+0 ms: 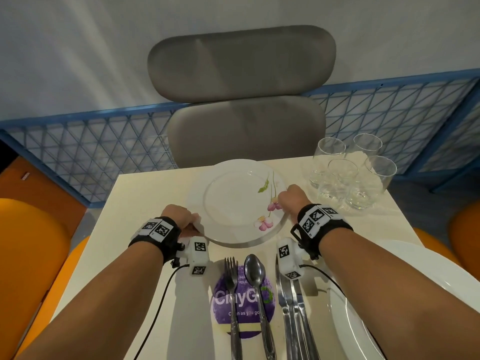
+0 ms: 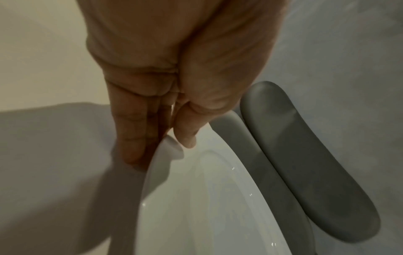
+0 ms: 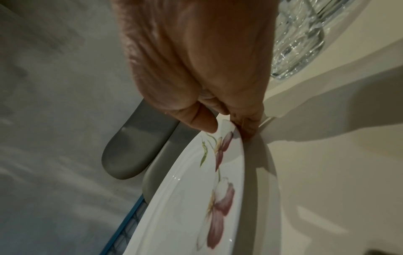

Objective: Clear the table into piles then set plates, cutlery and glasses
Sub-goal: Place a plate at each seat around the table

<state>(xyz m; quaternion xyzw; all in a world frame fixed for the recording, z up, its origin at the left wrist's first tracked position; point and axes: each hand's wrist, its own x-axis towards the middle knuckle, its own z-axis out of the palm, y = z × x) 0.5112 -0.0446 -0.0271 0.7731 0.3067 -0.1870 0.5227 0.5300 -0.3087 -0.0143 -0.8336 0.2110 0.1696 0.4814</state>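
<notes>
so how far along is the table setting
Sorting looks done: glasses grouped at the far right, fork, spoon and knives side by side, white plates piled near right. Both hands, left and right, hold the floral plate. Cutlery and glasses remain unset.

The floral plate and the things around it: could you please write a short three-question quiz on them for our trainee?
1. True or false: both hands hold the floral plate.
2. How many glasses stand at the table's far right corner?
3. Which lies between fork and knives: A spoon, B napkin, C cup?

Key: 1 true, left hand and right hand at opposite rims; 2 four; 3 A.
</notes>
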